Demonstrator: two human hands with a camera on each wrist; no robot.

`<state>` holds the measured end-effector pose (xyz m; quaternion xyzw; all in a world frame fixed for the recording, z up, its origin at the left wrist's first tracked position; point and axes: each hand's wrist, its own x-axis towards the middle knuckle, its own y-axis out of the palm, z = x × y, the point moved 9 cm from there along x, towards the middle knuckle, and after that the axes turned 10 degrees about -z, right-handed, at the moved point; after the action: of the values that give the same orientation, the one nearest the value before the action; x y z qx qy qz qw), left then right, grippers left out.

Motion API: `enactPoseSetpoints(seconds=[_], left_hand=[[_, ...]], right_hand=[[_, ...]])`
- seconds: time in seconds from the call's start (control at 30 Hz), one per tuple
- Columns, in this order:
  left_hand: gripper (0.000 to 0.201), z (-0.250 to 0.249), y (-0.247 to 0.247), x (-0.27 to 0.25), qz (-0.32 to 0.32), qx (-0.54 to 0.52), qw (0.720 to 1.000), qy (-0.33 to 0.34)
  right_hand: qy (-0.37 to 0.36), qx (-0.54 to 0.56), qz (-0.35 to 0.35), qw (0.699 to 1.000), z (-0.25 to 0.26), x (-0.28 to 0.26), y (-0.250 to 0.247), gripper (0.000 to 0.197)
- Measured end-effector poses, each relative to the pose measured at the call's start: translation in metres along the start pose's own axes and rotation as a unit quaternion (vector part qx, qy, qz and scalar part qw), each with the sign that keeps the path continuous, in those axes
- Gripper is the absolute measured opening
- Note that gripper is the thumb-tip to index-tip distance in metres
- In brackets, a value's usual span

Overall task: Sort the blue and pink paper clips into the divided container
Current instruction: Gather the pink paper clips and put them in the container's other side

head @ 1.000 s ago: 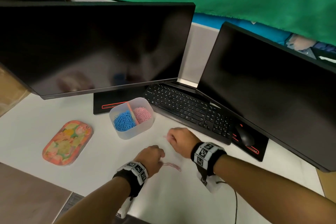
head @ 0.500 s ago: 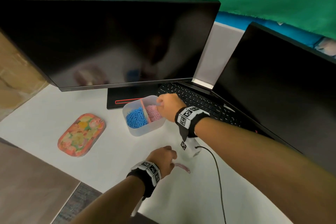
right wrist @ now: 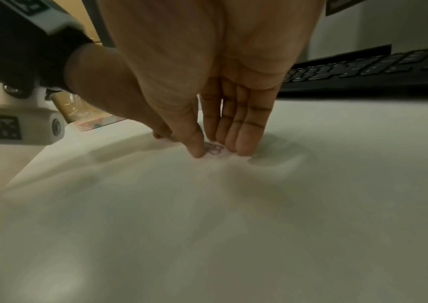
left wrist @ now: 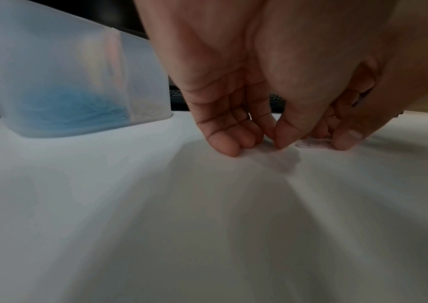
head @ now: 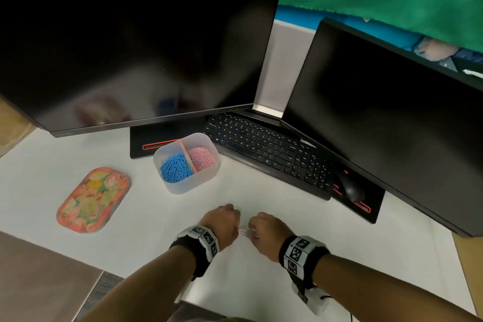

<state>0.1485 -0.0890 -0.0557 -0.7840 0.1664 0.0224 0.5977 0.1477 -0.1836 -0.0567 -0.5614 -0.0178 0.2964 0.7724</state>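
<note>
In front of the divided container (head: 188, 185), our right hand (head: 266, 232) pinches pink paper clips (right wrist: 214, 148) between narrowed thumb and fingers. Our left hand (head: 222, 222) bunches its fingertips just beside them; whether it holds anything we cannot tell.

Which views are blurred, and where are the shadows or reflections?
Head view: fairly sharp; the dark left monitor shows faint, smeared reflections. Left wrist view: the container is soft and blurred; the left hand throws a grey shadow on the table. Right wrist view: dim, with the pink clips smeared under the right hand.
</note>
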Motion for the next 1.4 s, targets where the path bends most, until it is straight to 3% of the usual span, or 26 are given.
enactPoseSetpoints(seconds=[0.23,0.4,0.47,0.57,0.77,0.9,0.97,1.0,1.1,1.13,1.2,1.27,1.4], left_hand=[[0.013,0.012,-0.002,0.001,-0.009,-0.092,0.995,-0.044],[0.037,0.019,-0.002,0.003,-0.039,-0.200,0.976,-0.074],[0.036,0.022,-0.001,0.004,-0.037,-0.231,0.968,-0.090],[0.028,0.029,0.002,0.004,-0.009,-0.301,0.943,-0.142],[0.020,0.033,0.005,0.000,0.036,-0.467,0.847,-0.251],[0.024,0.027,0.008,0.005,0.060,-0.496,0.826,-0.261],[0.021,0.021,0.005,0.008,0.057,-0.494,0.837,-0.226],[0.020,0.019,0.005,0.010,0.055,-0.467,0.859,-0.202],[0.015,0.008,0.008,0.011,0.051,-0.275,0.956,-0.088],[0.015,0.002,0.012,0.010,0.050,-0.203,0.977,-0.037],[0.007,-0.009,0.019,0.004,0.045,-0.121,0.991,0.033],[0.021,-0.016,0.021,0.000,0.034,-0.077,0.995,0.057],[0.026,-0.028,0.025,0.001,0.034,0.015,0.994,0.104]], right_hand=[[0.007,-0.011,0.010,1.000,0.002,0.004,0.004,0.017],[0.026,-0.023,0.027,0.999,-0.001,0.005,0.009,0.017],[0.031,-0.027,0.027,0.999,-0.003,0.003,0.010,0.018],[0.037,-0.036,0.027,0.998,-0.008,-0.002,0.009,0.018],[-0.009,-0.041,-0.015,0.999,-0.006,-0.009,0.001,0.014],[-0.038,-0.049,-0.015,0.998,0.004,-0.011,0.002,0.020],[-0.031,-0.054,-0.012,0.998,0.006,-0.010,0.002,0.021],[-0.023,-0.056,-0.009,0.998,0.006,-0.009,0.002,0.022],[0.009,-0.059,0.003,0.998,0.000,-0.009,0.005,0.027],[0.020,-0.056,0.006,0.998,-0.002,-0.009,0.006,0.029],[0.035,-0.049,0.011,0.998,-0.006,-0.011,0.008,0.033],[0.041,-0.048,0.012,0.998,-0.008,-0.014,0.009,0.035],[0.038,-0.047,0.004,0.998,-0.012,-0.017,0.009,0.030]])
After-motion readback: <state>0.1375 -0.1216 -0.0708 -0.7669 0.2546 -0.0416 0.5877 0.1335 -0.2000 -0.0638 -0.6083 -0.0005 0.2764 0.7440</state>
